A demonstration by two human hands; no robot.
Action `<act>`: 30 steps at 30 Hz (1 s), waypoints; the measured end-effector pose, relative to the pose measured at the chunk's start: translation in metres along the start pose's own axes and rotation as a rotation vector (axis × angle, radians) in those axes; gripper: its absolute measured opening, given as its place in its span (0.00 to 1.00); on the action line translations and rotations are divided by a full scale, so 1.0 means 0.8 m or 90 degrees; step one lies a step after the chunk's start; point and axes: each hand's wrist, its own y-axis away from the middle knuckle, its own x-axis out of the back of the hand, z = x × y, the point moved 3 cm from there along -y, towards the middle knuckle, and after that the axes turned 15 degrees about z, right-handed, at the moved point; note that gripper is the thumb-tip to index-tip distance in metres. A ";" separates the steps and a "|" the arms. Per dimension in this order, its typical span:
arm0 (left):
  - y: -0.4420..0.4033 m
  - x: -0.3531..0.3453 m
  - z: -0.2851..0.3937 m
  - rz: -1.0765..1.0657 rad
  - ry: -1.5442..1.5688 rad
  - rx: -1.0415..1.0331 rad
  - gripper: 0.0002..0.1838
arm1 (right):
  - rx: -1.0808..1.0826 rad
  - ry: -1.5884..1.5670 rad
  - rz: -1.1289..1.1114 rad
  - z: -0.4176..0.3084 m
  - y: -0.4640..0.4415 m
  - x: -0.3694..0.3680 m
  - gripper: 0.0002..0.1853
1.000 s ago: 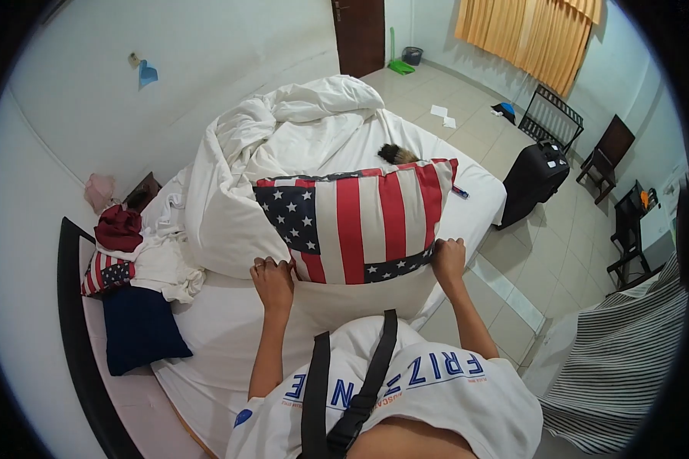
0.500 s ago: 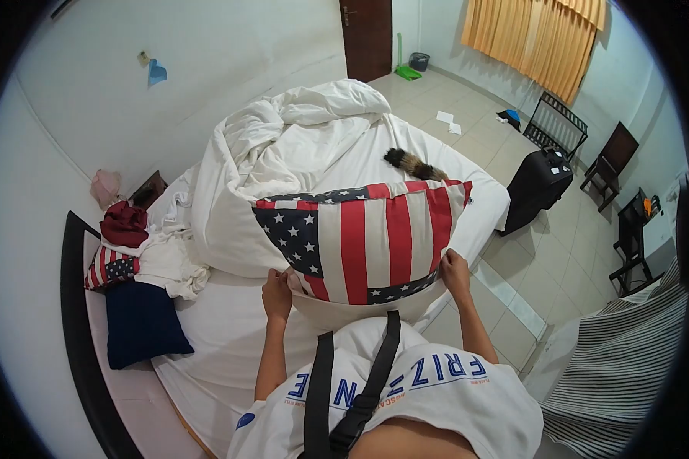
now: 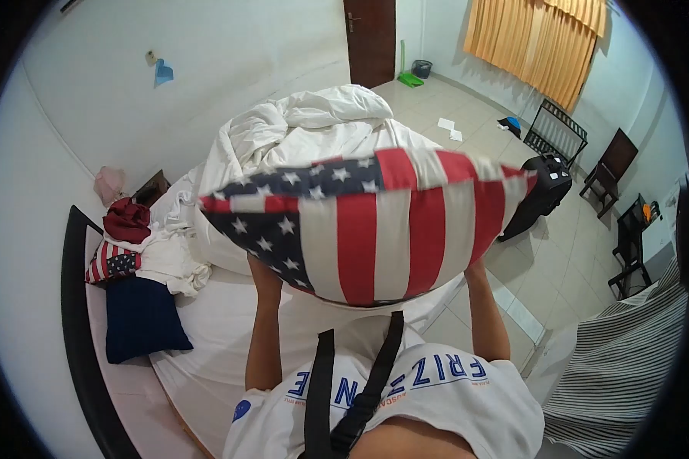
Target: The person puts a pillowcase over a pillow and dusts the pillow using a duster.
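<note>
A large stuffed pillow (image 3: 394,237) with red and white stripes and white stars on dark blue hangs raised in front of me. Its lower corners are held from both sides. My left hand (image 3: 263,268) is under its starred left side, with the fingers hidden behind the fabric. On the striped right side, my right hand (image 3: 476,268) also supports it, its fingers mostly covered by the pillow. Below lies the white bed sheet (image 3: 214,329). A bunched white blanket (image 3: 298,111) is heaped at the bed's far side.
At the left by the headboard (image 3: 84,321) lie a navy pillow (image 3: 142,321), a small flag-patterned pillow (image 3: 115,264), a maroon cloth (image 3: 126,220) and white crumpled fabric (image 3: 172,264). A black suitcase (image 3: 550,183) stands right of the bed, near wooden chairs (image 3: 612,164).
Both hands have lifted the flag-patterned pillow up and nearer to the camera, tipping its top edge into view. It now covers the furry striped item on the bed and most of my fingers.
</note>
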 end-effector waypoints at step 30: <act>-0.124 0.080 0.089 0.064 0.059 0.247 0.09 | -0.429 -0.132 0.089 -0.115 -0.152 0.042 0.16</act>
